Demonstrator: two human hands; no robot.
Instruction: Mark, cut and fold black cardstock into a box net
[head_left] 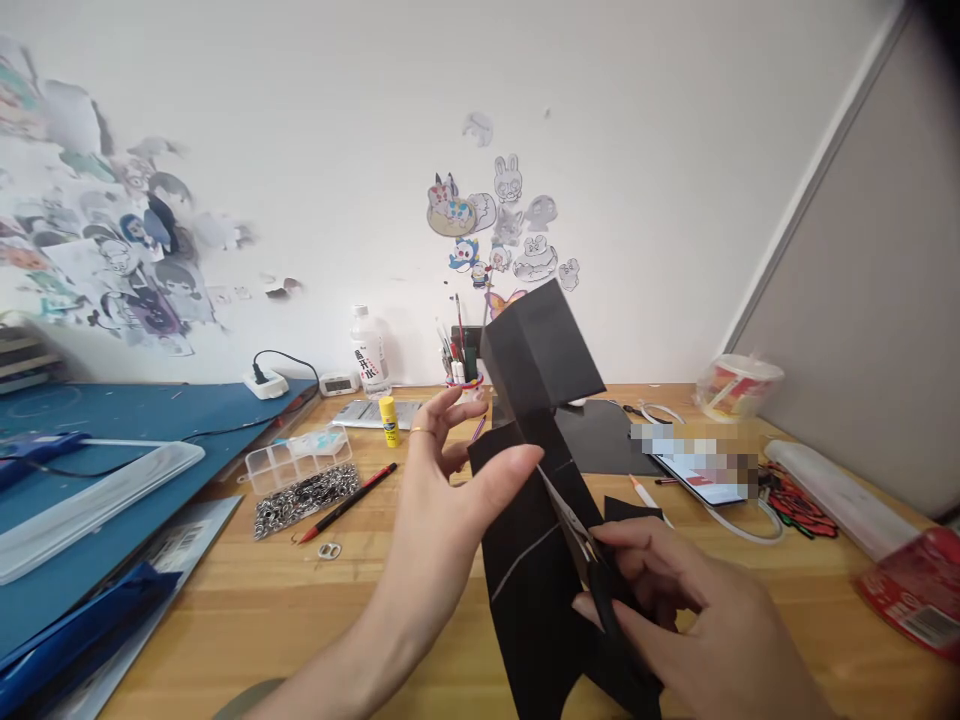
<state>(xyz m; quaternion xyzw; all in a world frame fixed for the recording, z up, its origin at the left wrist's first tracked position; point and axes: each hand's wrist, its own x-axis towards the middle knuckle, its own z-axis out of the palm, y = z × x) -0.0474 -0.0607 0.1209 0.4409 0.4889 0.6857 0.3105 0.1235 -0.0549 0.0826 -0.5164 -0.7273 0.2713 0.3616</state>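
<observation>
A large folded sheet of black paper (534, 360) stands up over the wooden desk (300, 590) in front of me. My left hand (442, 500) pinches its left edge, thumb on the front and fingers behind, a ring on one finger. My right hand (690, 620) is closed round black-handled scissors (581, 540). Their silver blades point up and left into the paper, just below my left thumb. A pale line runs across the sheet's lower part.
A red-and-black pencil (349, 503), a heap of metal ring pulls (304, 497), a clear compartment box (300, 458) and a yellow glue stick (388, 420) lie left. A blue mat (112, 420) covers the far left. A phone (697, 478), noodle cup (736, 385) and red packet (911, 590) sit right.
</observation>
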